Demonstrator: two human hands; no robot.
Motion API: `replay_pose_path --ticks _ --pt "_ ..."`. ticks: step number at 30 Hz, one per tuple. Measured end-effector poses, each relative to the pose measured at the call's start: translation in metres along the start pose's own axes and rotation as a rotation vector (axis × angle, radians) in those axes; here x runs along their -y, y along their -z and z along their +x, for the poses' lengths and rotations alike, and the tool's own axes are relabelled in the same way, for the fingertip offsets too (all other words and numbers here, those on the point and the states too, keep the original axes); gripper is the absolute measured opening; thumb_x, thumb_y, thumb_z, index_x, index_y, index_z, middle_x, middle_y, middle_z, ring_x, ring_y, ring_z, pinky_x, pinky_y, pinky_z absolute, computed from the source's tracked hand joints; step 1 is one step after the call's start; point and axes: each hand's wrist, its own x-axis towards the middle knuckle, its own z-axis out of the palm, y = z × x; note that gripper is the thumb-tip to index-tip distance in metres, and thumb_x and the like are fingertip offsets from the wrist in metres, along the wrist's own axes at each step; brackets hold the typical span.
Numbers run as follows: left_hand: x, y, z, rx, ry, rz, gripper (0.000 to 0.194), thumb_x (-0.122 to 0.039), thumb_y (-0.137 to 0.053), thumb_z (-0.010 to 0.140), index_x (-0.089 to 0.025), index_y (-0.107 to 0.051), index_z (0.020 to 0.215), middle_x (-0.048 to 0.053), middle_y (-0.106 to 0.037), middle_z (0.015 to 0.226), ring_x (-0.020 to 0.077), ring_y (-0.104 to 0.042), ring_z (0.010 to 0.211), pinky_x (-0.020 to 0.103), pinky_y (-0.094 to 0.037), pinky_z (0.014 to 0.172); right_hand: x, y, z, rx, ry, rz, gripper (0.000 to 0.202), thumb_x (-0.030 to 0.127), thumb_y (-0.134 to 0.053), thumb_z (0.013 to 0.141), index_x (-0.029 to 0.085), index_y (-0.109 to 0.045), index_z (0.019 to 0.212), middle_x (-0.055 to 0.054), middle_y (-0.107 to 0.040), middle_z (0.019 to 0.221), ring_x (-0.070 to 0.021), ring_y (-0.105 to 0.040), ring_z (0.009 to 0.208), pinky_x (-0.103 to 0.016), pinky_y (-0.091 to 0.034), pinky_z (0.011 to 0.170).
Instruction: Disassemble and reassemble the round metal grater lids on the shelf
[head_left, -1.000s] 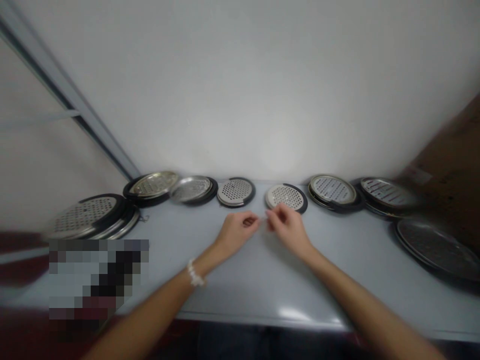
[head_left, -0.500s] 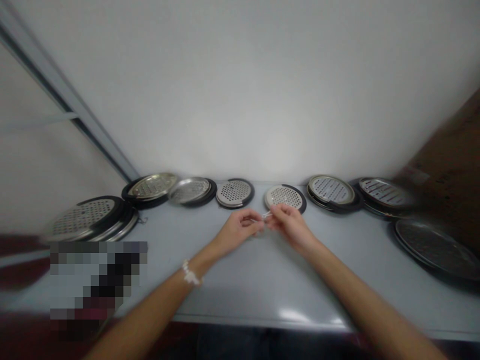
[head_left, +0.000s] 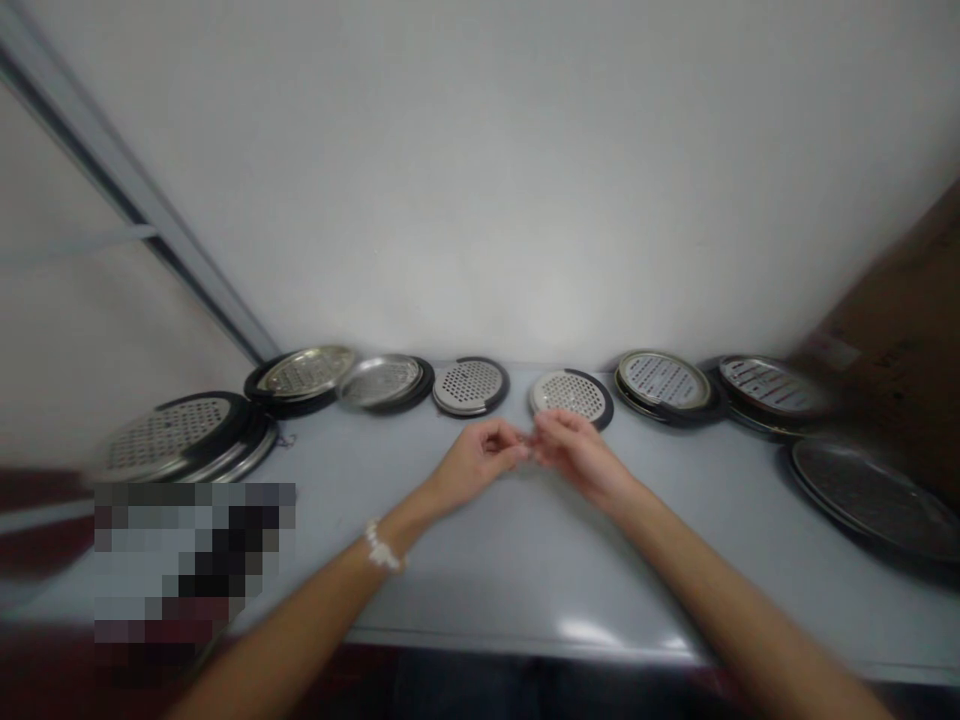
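Observation:
My left hand [head_left: 476, 462] and my right hand [head_left: 581, 455] are raised over the middle of the table, fingertips pinched and nearly touching. Between them is a small, thin piece that looked like a white cord a moment ago; now the fingers mostly hide it, and blur hides its detail. A white bracelet [head_left: 384, 548] circles my left wrist. Just behind my right hand lies a round metal grater [head_left: 570, 393] with a black rim. Another perforated grater [head_left: 468, 385] of the same kind lies behind my left hand. Neither hand grips a grater.
More round graters and discs line the wall: a stack [head_left: 172, 435] at left, a shiny pair [head_left: 306, 372], a slotted one [head_left: 664, 380] and a dark disc [head_left: 870, 490] at right. A cardboard box [head_left: 907, 350] stands at the right. The grey table [head_left: 480, 580] ends in front of me.
My fingertips have shifted slightly, and the white strand that showed between them is now mostly out of sight. The graters have not moved.

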Motion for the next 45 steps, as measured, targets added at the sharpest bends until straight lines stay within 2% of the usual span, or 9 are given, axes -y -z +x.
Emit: replay_pose_path --ticks 3,8,11,17,23,27,32,38,45 --pt "0.000 0.001 0.001 -0.045 0.011 0.009 0.024 -0.034 -0.074 0.081 -0.014 -0.062 0.076 0.007 -0.074 0.082 0.0163 -0.068 0.077 0.031 -0.054 0.077 0.001 -0.004 -0.003 0.011 0.070 -0.105 0.039 0.054 -0.081 0.070 0.021 -0.060 0.075 -0.002 -0.070 0.072 -0.0165 -0.067 0.068 -0.024 -0.048 0.057" --pt "-0.002 0.003 0.001 -0.040 0.036 0.030 0.024 -0.033 -0.077 0.078 -0.013 -0.064 0.076 0.007 -0.074 0.081 0.0177 -0.069 0.078 0.032 -0.053 0.078 0.002 -0.008 -0.005 -0.048 0.315 -0.390 0.032 0.050 -0.073 0.077 0.021 -0.062 0.070 -0.001 -0.066 0.066 -0.0157 -0.061 0.062 -0.028 -0.050 0.062" --pt "-0.002 0.001 0.000 -0.041 0.036 0.040 0.026 -0.033 -0.078 0.077 -0.013 -0.062 0.073 0.005 -0.071 0.076 0.0162 -0.067 0.075 0.030 -0.052 0.076 0.000 -0.008 -0.005 -0.090 0.398 -0.488 0.027 0.042 -0.070 0.080 0.021 -0.061 0.068 0.000 -0.063 0.066 -0.0157 -0.059 0.065 -0.027 -0.048 0.062" --pt "0.000 -0.002 -0.001 -0.090 0.033 0.153 0.026 -0.033 -0.076 0.077 -0.014 -0.060 0.069 0.002 -0.066 0.069 0.0141 -0.061 0.067 0.028 -0.050 0.068 -0.005 -0.006 -0.005 -0.119 0.393 -0.542 0.029 0.042 -0.070 0.080 0.020 -0.059 0.065 0.002 -0.056 0.059 -0.0126 -0.048 0.056 -0.025 -0.038 0.054" --pt "0.000 -0.004 0.000 -0.167 0.042 0.167 0.028 -0.033 -0.078 0.075 -0.015 -0.056 0.068 0.001 -0.063 0.067 0.0134 -0.060 0.066 0.027 -0.048 0.067 -0.009 -0.007 -0.002 -0.156 0.400 -0.548 0.031 0.045 -0.071 0.078 0.019 -0.059 0.065 0.002 -0.058 0.059 -0.0125 -0.049 0.056 -0.024 -0.038 0.053" --pt "-0.004 -0.002 0.002 -0.120 0.100 -0.020 0.037 -0.033 -0.085 0.067 -0.017 -0.056 0.083 0.000 -0.067 0.076 0.0136 -0.064 0.072 0.026 -0.048 0.069 -0.007 -0.005 0.001 -0.133 0.388 -0.505 0.030 0.045 -0.069 0.079 0.020 -0.060 0.066 0.000 -0.063 0.060 -0.0139 -0.055 0.057 -0.025 -0.043 0.054" --pt "-0.007 0.002 0.002 -0.021 0.180 -0.150 0.036 -0.036 -0.086 0.068 -0.014 -0.067 0.090 0.005 -0.073 0.087 0.0144 -0.066 0.079 0.028 -0.049 0.077 -0.003 -0.002 0.002 -0.138 0.367 -0.447 0.032 0.049 -0.070 0.080 0.021 -0.060 0.067 -0.003 -0.070 0.065 -0.0160 -0.062 0.061 -0.028 -0.049 0.060" --pt "-0.004 0.004 0.001 -0.013 0.220 -0.184 0.034 -0.034 -0.086 0.070 -0.015 -0.073 0.095 0.006 -0.076 0.090 0.0139 -0.066 0.078 0.027 -0.047 0.074 -0.001 -0.002 0.001 -0.135 0.375 -0.422 0.034 0.051 -0.071 0.079 0.021 -0.060 0.068 -0.003 -0.070 0.063 -0.0163 -0.063 0.059 -0.028 -0.050 0.059" --pt "-0.002 0.003 0.001 -0.005 0.192 -0.169 0.034 -0.033 -0.086 0.070 -0.014 -0.074 0.096 0.009 -0.078 0.097 0.0182 -0.070 0.088 0.031 -0.051 0.084 -0.004 -0.006 -0.005 -0.160 0.438 -0.522 0.027 0.042 -0.069 0.083 0.020 -0.061 0.069 -0.001 -0.066 0.061 -0.0143 -0.057 0.056 -0.026 -0.044 0.054"
